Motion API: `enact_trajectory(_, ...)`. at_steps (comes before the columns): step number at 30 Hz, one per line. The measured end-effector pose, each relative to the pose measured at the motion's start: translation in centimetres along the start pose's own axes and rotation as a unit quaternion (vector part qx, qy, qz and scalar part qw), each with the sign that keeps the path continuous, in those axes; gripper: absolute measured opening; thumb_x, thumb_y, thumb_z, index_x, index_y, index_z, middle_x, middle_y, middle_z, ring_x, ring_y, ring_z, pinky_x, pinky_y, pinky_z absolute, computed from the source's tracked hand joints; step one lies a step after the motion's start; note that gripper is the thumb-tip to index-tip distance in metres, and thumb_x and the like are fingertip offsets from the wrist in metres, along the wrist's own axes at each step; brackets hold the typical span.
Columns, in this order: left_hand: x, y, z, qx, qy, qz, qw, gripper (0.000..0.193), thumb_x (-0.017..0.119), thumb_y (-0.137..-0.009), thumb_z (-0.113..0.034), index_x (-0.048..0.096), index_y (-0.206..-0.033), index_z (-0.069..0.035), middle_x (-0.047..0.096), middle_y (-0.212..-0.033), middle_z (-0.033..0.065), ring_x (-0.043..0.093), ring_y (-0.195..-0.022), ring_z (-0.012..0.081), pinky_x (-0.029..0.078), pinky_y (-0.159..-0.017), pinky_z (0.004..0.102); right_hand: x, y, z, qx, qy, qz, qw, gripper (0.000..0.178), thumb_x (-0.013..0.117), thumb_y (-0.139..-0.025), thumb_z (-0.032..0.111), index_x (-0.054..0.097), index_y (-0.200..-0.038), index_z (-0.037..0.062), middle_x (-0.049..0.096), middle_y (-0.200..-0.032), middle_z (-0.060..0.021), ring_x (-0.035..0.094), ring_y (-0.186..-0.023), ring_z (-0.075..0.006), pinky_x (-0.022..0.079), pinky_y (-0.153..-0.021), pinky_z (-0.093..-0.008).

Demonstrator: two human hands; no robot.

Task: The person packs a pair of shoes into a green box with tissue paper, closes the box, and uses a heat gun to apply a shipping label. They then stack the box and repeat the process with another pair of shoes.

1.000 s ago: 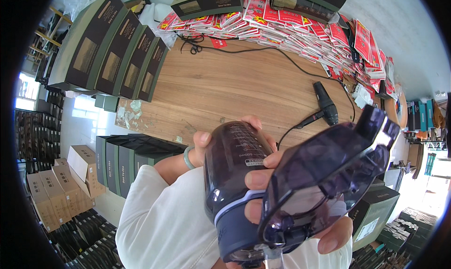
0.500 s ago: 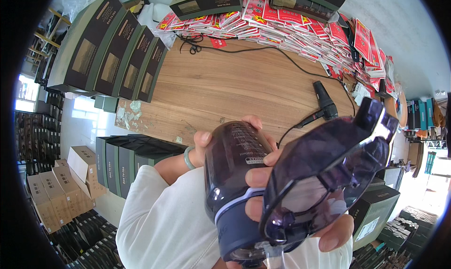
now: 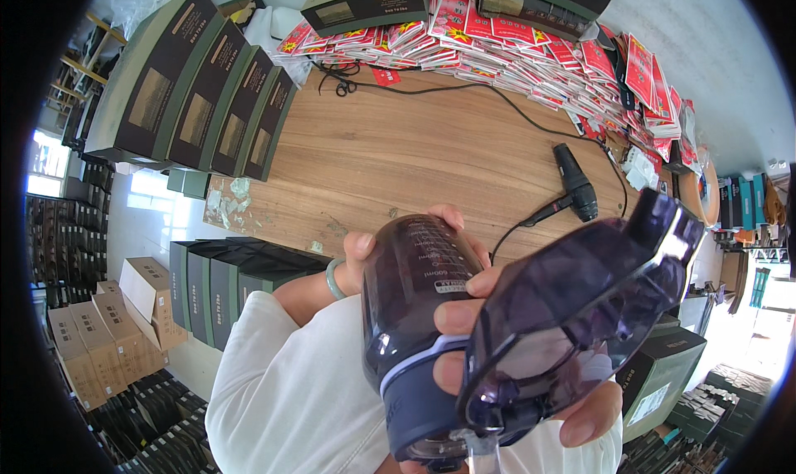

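A dark tinted water bottle (image 3: 410,308) with pale measuring marks lies tilted in front of my chest, its base pointing away from me. My left hand (image 3: 358,263), a pale bangle on its wrist, is closed around the base end. A dark blue collar (image 3: 414,403) forms the near end, with a clear piece (image 3: 483,453) sticking out below. The see-through purple lid (image 3: 572,300) stands swung out to the right of it. My right hand (image 3: 456,316) is closed around the lid, fingers beside the collar and thumb under the lid's lower edge; its palm is hidden.
A wooden table (image 3: 398,151) lies ahead, with a black hair dryer (image 3: 574,184) and its cord on the right. Red printed packets (image 3: 539,68) are heaped along the back. Dark green boxes (image 3: 157,101) stand at left; brown cartons (image 3: 108,337) sit lower left.
The purple lid has shifted slightly right and down, tilting a little. The bottle has moved barely to the right; both hands keep their hold.
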State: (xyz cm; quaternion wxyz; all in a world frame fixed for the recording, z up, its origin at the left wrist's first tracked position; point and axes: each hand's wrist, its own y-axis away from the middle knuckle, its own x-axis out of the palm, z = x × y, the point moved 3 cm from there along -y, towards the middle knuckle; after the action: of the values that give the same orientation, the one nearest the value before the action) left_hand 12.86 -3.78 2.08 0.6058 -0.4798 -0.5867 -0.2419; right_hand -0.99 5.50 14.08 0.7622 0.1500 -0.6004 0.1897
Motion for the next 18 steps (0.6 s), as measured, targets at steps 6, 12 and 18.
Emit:
enact_trajectory(6, -0.1, 0.0, 0.1, -0.004, -0.003, 0.000, 1.000, 0.093, 0.074, -0.060, -0.066, 0.044, -0.130, -0.013, 0.051, -0.131, 0.0262, 0.052, -0.123, 0.0388, 0.042, -0.105, 0.0515, -0.4, 0.0, 0.3, 0.006, 0.032, 0.033, 0.999, 0.118, 0.082, -0.061, 0.006, 0.003, -0.149, -0.0056, 0.032, -0.150, -0.0328, 0.048, -0.131, -0.0397, 0.039, -0.111, -0.0537)
enact_trajectory(12, -0.2, -0.1, -0.1, -0.001, -0.023, 0.013, 1.000, 0.093, 0.073, -0.061, -0.067, 0.044, -0.131, -0.013, 0.050, -0.131, 0.0262, 0.051, -0.123, 0.0389, 0.042, -0.105, 0.0509, -0.5, 0.0, 0.1, 0.000, 0.013, 0.027, 1.000, 0.118, 0.083, -0.061, 0.006, 0.004, -0.149, -0.0054, 0.032, -0.150, -0.0324, 0.048, -0.130, -0.0402, 0.038, -0.111, -0.0542)
enact_trajectory(18, -0.2, -0.1, 0.1, 0.011, -0.012, 0.024, 1.000, 0.091, 0.072, -0.063, -0.066, 0.043, -0.131, -0.014, 0.049, -0.131, 0.0259, 0.050, -0.124, 0.0394, 0.042, -0.105, 0.0505, 0.4, -0.1, 1.3, 0.050, 0.037, -0.018, 0.998, 0.117, 0.082, -0.061, 0.006, 0.005, -0.149, -0.0054, 0.031, -0.150, -0.0323, 0.048, -0.131, -0.0402, 0.037, -0.112, -0.0545)
